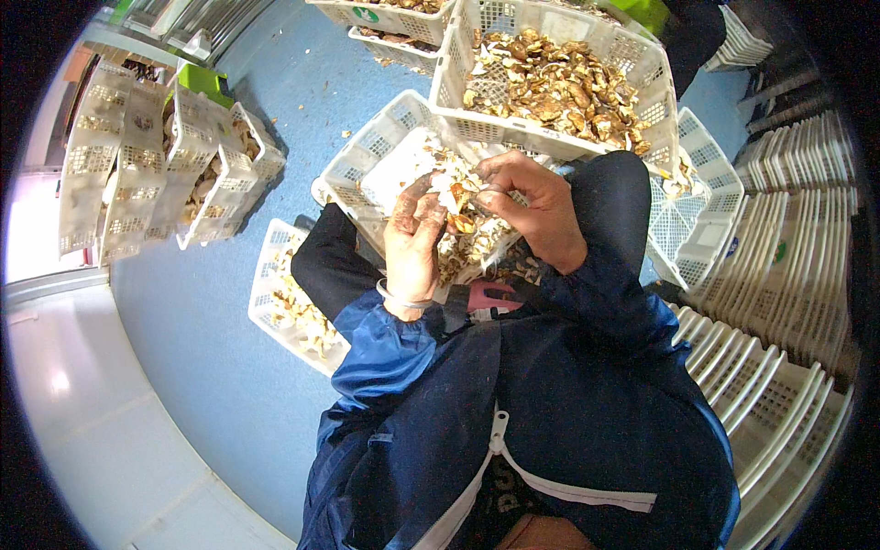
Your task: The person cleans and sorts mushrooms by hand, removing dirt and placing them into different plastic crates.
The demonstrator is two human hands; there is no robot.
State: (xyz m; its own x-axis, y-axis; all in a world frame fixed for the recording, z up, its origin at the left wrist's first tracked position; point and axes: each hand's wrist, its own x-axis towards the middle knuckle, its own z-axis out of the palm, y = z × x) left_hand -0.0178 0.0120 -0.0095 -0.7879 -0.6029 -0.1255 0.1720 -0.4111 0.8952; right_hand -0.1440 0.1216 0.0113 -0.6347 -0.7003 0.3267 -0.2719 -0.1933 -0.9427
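Observation:
My left hand [414, 240] holds a pale, brown-edged mushroom piece [462, 223] between thumb and fingers. Facing it from the right, my right hand [535, 206] has its thumb and forefinger bent together close to the piece. Whether those fingertips pinch anything is hard to make out. Both hands are over a white perforated plastic crate [377, 143] between my knees, where many pale mushroom bits [474, 247] lie. Just beyond, a larger white crate [536, 132] contains a heap of brown mushrooms [570, 89].
Another white crate [265, 275] with pale mushroom pieces is by my left knee. Filled crates [199, 151] stand stacked at the left. A crate [715, 172] sits beyond my right knee, beside nested empty crates [756, 392]. A pink-handled object [489, 294] lies near my lap.

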